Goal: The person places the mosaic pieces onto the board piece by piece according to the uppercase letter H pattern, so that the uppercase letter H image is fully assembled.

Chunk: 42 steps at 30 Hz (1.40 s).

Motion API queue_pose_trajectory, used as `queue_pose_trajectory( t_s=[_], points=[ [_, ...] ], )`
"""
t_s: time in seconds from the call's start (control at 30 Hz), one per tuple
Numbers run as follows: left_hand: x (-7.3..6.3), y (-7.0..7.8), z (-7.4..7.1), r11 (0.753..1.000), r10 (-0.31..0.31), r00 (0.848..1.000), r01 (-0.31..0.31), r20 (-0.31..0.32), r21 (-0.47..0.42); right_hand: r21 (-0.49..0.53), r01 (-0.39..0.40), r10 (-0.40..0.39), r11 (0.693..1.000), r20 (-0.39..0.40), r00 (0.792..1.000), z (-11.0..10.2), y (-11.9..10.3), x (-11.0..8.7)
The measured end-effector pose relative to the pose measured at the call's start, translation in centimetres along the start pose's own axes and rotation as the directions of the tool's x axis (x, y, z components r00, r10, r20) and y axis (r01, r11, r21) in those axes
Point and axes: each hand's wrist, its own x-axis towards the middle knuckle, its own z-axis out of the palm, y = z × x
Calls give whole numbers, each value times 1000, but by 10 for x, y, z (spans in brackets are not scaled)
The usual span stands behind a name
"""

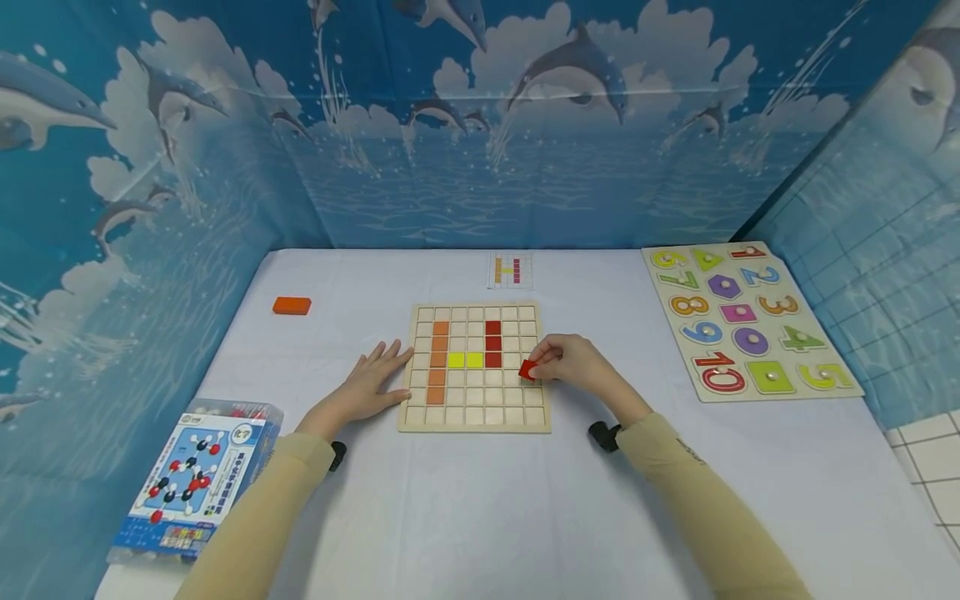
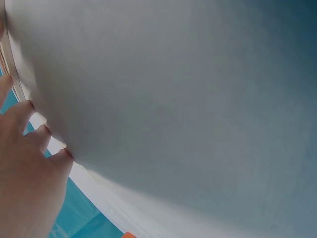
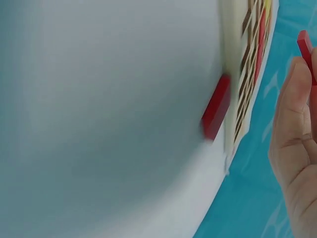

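A wooden grid board lies on the table with several orange tiles in a left column. Two yellow tiles sit mid-board, and three red tiles form a shorter column right of them. My right hand pinches a red tile between thumb and fingers, over the board's right part. In the right wrist view, another red block lies on the table against the board's edge; my hand hides it in the head view. My left hand lies spread, fingertips at the board's left edge.
Behind the board lies a small pattern card. An orange block is at the back left. A boxed molecule kit stands at the front left, near my sleeve. At the right lies a number puzzle board.
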Motion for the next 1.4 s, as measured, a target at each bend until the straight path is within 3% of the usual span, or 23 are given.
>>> queue_pose_trajectory(
  t_s=[0.27, 0.6, 0.87, 1.4],
  points=[
    [-1, 0, 0, 1000, 4, 1000, -4, -7, -2, -23, 29, -29, 999, -10, 1000, 21, -17, 15],
    [-1, -1, -1, 1000, 22, 1000, -22, -2, -8, -122, 41, -41, 992, 4, 999, 36, -29, 26],
    [-1, -1, 0, 1000, 14, 1000, -14, -3, -11, -177, 72, -67, 982, 36, 997, 44, -32, 28],
    [0, 0, -1, 1000, 15, 1000, -15, -2, -2, -292, 103, -101, 951, 20, 995, 52, -31, 28]
  ],
)
